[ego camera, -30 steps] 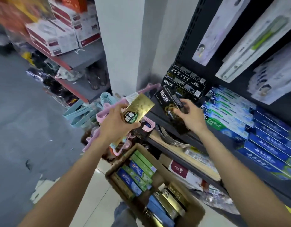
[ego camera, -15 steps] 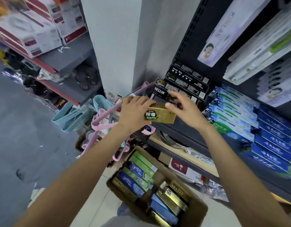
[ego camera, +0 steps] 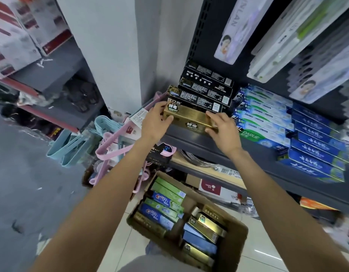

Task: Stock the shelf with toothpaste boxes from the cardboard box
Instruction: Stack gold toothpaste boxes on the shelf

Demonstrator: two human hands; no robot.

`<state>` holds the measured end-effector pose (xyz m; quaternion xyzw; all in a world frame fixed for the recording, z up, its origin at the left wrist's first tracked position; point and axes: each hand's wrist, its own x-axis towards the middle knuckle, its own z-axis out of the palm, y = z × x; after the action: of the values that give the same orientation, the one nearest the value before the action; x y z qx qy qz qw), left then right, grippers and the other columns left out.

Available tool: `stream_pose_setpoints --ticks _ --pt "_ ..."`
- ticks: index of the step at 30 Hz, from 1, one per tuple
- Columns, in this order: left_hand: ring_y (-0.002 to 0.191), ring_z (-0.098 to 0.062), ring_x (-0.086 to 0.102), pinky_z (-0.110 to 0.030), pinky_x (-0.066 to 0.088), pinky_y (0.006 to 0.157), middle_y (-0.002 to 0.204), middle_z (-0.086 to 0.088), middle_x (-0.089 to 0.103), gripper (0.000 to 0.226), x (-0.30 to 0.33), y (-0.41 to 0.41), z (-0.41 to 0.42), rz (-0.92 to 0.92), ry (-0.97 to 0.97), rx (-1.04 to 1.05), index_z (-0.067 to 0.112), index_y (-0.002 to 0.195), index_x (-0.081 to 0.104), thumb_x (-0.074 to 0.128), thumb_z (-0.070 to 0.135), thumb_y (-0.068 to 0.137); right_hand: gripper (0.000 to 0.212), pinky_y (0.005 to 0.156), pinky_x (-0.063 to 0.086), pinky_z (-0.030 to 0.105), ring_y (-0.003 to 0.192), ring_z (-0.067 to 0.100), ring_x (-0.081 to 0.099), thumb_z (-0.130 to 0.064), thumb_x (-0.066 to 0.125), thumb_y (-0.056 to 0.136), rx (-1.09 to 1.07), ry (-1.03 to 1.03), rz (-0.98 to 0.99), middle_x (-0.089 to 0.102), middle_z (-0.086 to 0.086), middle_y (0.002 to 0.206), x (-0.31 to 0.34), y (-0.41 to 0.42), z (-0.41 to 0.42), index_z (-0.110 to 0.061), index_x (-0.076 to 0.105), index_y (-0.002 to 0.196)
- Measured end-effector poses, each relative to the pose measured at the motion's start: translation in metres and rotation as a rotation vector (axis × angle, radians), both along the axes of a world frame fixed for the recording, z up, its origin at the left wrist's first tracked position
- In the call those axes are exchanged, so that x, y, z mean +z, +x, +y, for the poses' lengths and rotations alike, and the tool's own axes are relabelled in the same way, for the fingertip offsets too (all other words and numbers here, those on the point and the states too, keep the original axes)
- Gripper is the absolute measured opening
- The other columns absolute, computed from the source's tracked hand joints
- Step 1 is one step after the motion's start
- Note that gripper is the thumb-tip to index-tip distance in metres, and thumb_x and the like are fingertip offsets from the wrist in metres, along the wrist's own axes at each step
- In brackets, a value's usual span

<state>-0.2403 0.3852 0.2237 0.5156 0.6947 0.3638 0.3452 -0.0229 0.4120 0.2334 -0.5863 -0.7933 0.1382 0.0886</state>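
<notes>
Both hands on 1 gold toothpaste box (ego camera: pixel 189 119), held lengthwise at the front edge of the shelf (ego camera: pixel 191 137). Left hand (ego camera: pixel 156 122) wraps its end, thumb curled over the front face. Right hand (ego camera: pixel 223 130) pinches the other end between thumb and fingers. The box lies flat, level with the shelf edge; whether its underside already rests on the shelf cannot be told.

Just behind the hands: a stepped stack of black toothpaste boxes (ego camera: pixel 205 91), at least 4 visible, against the back panel. The gold box sits in front of the lowest one, touching or nearly so. To the right of the right hand: rows of green-and-white boxes (ego camera: pixel 266 118), then blue boxes (ego camera: pixel 317 146) further right, both sections well filled.

Below the forearms, on the floor: the cardboard box (ego camera: pixel 236 238), open, still holding a good number of boxes in 2 groups, green and blue ones under the left arm side, gold, black and blue ones under the right.

Judgement: task partly done. Shelf sections are largely stocked, this appears to be the first gold box at the front, and the carton is far from emptied, so many placements remain.
</notes>
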Motion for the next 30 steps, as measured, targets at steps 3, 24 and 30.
stream_pose_setpoints --ticks 3,24,30 --pt "0.104 -0.019 0.060 -0.036 0.046 0.094 0.121 0.001 0.062 0.046 0.001 -0.006 0.007 -0.050 -0.032 -0.013 0.019 0.130 0.051 0.061 0.010 0.086 0.053 0.098 0.043 0.041 0.113 0.028 0.051 -0.022 0.066 0.087 -0.032 -0.008 0.101 0.054 0.007 0.124 0.003 -0.002 -0.002 -0.018 0.046 0.136" --pt "0.100 -0.013 0.060 -0.029 0.047 0.086 0.110 0.004 0.064 0.026 -0.033 0.013 -0.096 -0.104 0.004 0.353 0.018 0.111 0.057 0.055 0.013 0.086 0.030 0.096 0.040 0.036 0.111 0.025 0.045 -0.006 0.061 0.084 -0.019 0.291 0.212 0.056 0.011 0.117 -0.038 0.001 -0.110 -0.010 0.063 0.114" --pt "0.091 -0.021 0.064 -0.029 0.044 0.071 0.102 0.003 0.070 0.017 -0.090 0.046 -0.215 0.274 -0.338 0.239 0.022 0.101 0.066 0.056 0.027 0.088 0.019 0.068 0.050 0.028 0.080 0.022 0.065 -0.014 0.055 0.090 0.044 -0.298 -0.024 0.069 0.002 0.095 -0.116 0.072 -0.207 -0.019 0.064 0.106"
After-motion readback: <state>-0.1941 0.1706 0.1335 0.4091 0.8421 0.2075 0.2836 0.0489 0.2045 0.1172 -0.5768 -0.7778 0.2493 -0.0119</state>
